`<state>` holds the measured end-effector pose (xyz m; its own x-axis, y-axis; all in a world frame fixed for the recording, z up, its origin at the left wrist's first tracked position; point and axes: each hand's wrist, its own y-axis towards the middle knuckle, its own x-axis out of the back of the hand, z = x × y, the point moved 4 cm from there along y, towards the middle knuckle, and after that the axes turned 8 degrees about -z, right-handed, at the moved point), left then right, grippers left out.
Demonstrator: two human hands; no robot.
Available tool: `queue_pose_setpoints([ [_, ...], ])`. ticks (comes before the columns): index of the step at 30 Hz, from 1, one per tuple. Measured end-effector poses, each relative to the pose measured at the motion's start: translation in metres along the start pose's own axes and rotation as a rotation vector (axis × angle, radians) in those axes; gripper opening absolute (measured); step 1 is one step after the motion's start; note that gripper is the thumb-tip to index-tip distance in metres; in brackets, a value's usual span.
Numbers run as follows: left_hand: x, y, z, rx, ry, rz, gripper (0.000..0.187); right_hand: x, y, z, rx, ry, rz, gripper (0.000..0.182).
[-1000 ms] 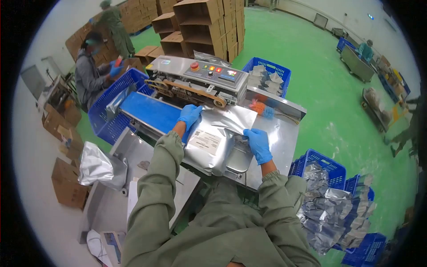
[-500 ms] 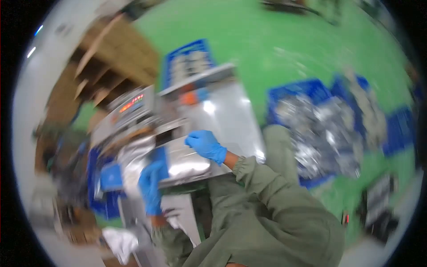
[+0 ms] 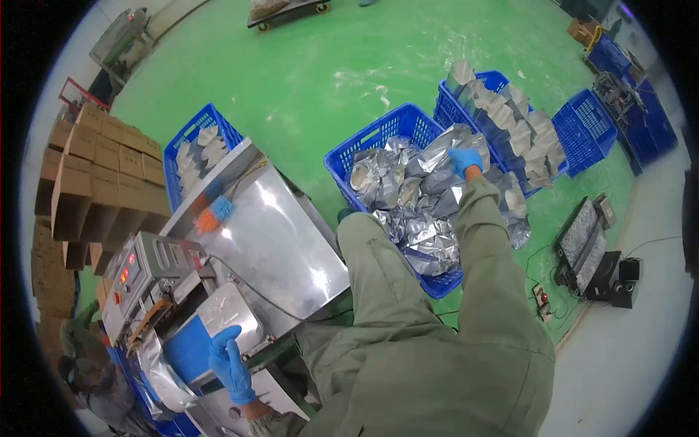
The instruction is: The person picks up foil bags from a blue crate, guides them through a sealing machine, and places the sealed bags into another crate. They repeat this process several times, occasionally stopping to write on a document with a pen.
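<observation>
My left hand (image 3: 231,364), in a blue glove, is held with fingers apart over the near edge of the sealing machine (image 3: 149,273), beside its blue pad (image 3: 188,349) and a shiny metal plate (image 3: 230,318). Nothing shows in it. My right hand (image 3: 466,160), also gloved in blue, reaches out to silver foil pouches (image 3: 429,197) heaped in a blue basket (image 3: 364,138). It touches a pouch at the heap's far right side; its fingertips are partly hidden, so its grip is unclear. More silver pouches (image 3: 162,375) lie left of the blue pad.
An orange and blue object (image 3: 215,213) lies on the steel table (image 3: 280,233). Cardboard boxes (image 3: 109,175) are stacked at left, above a co-worker (image 3: 102,386). Other blue baskets (image 3: 586,131) stand on the green floor, beyond electrical devices (image 3: 586,244) at right. A trolley (image 3: 291,13) stands far off.
The view has turned toward the baskets on the right. My right hand has left the machine's plate for the foil pouches. My left hand remains near the machine, fingers spread.
</observation>
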<state>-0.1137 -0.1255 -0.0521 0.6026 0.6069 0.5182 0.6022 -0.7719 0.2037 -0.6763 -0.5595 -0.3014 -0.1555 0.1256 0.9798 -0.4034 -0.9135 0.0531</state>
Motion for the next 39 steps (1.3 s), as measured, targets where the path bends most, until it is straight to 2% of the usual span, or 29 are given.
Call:
queue_pose_setpoints([
  [2,-0.004,-0.002,0.006,0.031,-0.021,0.005,0.015,-0.001,-0.019,0.016,0.503,-0.417,0.121,0.029],
  [3,-0.006,-0.003,0.004,0.047,-0.019,-0.011,0.015,-0.002,-0.025,0.018,0.525,-0.421,0.123,0.029],
  [6,-0.006,-0.01,-0.003,-0.006,-0.028,0.014,0.014,-0.008,-0.027,0.007,0.275,-0.318,0.068,0.027],
  [7,-0.003,-0.012,-0.002,0.011,-0.034,-0.014,0.014,0.011,-0.034,0.02,0.306,-0.324,0.059,0.027],
  [9,0.003,-0.019,0.001,-0.006,-0.036,0.0,0.013,0.063,-0.055,0.037,0.316,-0.132,-0.04,0.026],
  [10,0.008,-0.022,0.005,0.009,-0.044,-0.024,0.013,0.077,-0.058,0.045,0.478,-0.144,-0.108,0.024],
  [11,0.011,-0.025,0.009,0.008,-0.044,-0.03,0.013,0.107,-0.072,0.059,0.501,-0.149,-0.113,0.024],
  [13,0.016,-0.028,0.015,-0.003,-0.046,-0.035,0.013,0.206,-0.124,0.108,0.741,-0.05,-0.128,0.019],
  [15,0.015,-0.029,0.014,-0.001,-0.058,-0.062,0.012,0.272,-0.167,0.142,0.902,0.081,-0.151,0.015],
  [18,0.008,-0.031,0.003,-0.075,-0.052,0.004,0.013,0.363,-0.239,0.197,1.21,0.158,-0.247,0.012],
  [20,0.007,-0.027,-0.01,-0.085,-0.053,0.043,0.015,0.407,-0.279,0.229,1.357,0.215,-0.247,0.012],
  [22,0.016,-0.021,-0.028,-0.036,-0.186,0.057,0.017,0.434,-0.315,0.261,1.547,0.382,-0.31,0.014],
  [24,0.035,-0.01,-0.035,-0.194,-0.106,-0.05,0.024,0.444,-0.346,0.291,1.666,0.451,-0.315,0.015],
  [27,0.072,0.008,-0.037,-0.217,-0.079,-0.269,0.028,0.438,-0.387,0.33,1.793,0.6,-0.336,0.015],
  [29,0.094,0.017,-0.022,-0.28,-0.448,-0.555,0.034,0.42,-0.41,0.351,1.871,0.652,-0.352,0.018],
  [31,0.108,0.021,0.006,-0.306,-0.505,-0.647,0.037,0.394,-0.434,0.366,1.966,0.669,-0.362,0.02],
  [33,0.107,0.023,0.047,0.066,-0.538,-0.429,0.039,0.37,-0.459,0.373,2.005,0.769,-0.334,0.018],
  [34,0.107,0.023,0.041,-0.027,-0.588,-0.537,0.033,0.363,-0.468,0.373,1.964,0.859,-0.311,0.019],
  [35,0.105,0.021,0.039,-0.038,-0.589,-0.55,0.033,0.356,-0.476,0.371,1.916,0.945,-0.285,0.02],
  [36,0.103,0.019,0.04,-0.045,-0.72,-0.584,0.028,0.348,-0.488,0.371,1.922,0.948,-0.294,0.02],
  [38,0.097,0.018,0.036,-0.081,-0.883,-0.689,0.013,0.336,-0.485,0.365,1.42,1.576,0.043,0.023],
  [39,0.095,0.018,0.037,-0.083,-0.891,-0.684,0.013,0.325,-0.49,0.361,1.421,1.57,0.034,0.023],
])
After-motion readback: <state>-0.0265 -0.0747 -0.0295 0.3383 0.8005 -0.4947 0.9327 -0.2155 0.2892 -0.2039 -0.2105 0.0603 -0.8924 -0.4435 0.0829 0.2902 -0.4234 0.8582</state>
